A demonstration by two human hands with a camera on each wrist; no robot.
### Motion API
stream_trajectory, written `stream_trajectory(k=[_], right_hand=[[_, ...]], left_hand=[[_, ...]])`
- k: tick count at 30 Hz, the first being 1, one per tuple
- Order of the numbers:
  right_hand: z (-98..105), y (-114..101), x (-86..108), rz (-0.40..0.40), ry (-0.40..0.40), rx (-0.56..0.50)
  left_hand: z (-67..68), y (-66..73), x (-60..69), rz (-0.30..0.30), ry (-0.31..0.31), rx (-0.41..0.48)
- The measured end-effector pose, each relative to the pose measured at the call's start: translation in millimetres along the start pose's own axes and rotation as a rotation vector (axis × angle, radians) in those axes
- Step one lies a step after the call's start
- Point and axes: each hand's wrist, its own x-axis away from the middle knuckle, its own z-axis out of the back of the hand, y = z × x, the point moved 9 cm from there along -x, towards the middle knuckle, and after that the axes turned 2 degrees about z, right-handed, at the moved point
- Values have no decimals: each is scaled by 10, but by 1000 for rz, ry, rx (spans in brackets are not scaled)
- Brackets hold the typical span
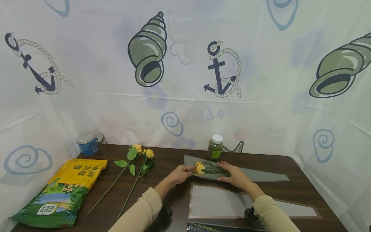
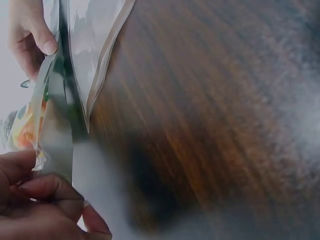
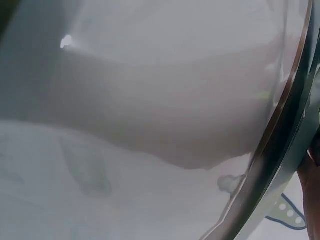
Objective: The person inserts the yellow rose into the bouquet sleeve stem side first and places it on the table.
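A yellow rose (image 1: pixel 199 168) lies inside a clear tapered flower sleeve (image 1: pixel 261 175), its bloom near the wide opening. My left hand (image 1: pixel 181 174) pinches the sleeve's open edge beside the bloom; in the left wrist view its fingers (image 2: pixel 47 187) are curled at the plastic. Farther along, my right hand (image 1: pixel 234 175) grips the sleeve over the stem, thumb on the near side and fingers on the far side. The right wrist view shows mostly glossy plastic, with only a sliver of the right hand (image 3: pixel 311 192) at the edge.
Two loose yellow roses (image 1: pixel 148 153) with long stems lie left of the hands. More flat sleeves (image 1: pixel 215 202) lie nearer me. A jar with a white lid (image 1: pixel 215 148) stands behind the sleeve. At left are a yellow-green bag (image 1: pixel 62 193) and a blue tub (image 1: pixel 88 145).
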Motion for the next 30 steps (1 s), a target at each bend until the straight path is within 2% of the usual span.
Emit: stream_trajectory(k=[4, 7, 9, 13, 16, 18, 21, 24, 27, 30], right_hand=[[0, -19, 8, 9, 17, 7], [-1, -5, 10, 13, 41, 18], [-4, 34, 11, -7, 51, 30], [4, 118, 25, -62, 56, 35], [31, 127, 36, -62, 60, 40], [55, 123, 41, -57, 68, 36], [74, 100, 58, -43, 75, 38], [62, 97, 70, -46, 54, 49], [27, 111, 77, -59, 15, 53], [-4, 129, 85, -71, -16, 41]], left_hand=[[-38, -11, -48, 7, -61, -23], [-31, -18, -78, -12, -44, -37], [15, -23, -93, -30, 28, -56], [161, -30, -74, -43, 238, -103], [262, -28, -37, -37, 372, -121], [315, -17, -10, -35, 442, -142], [357, -20, 40, -11, 507, -184], [353, -60, 76, 50, 502, -216], [341, -117, 99, 114, 470, -233], [330, -165, 96, 149, 443, -281]])
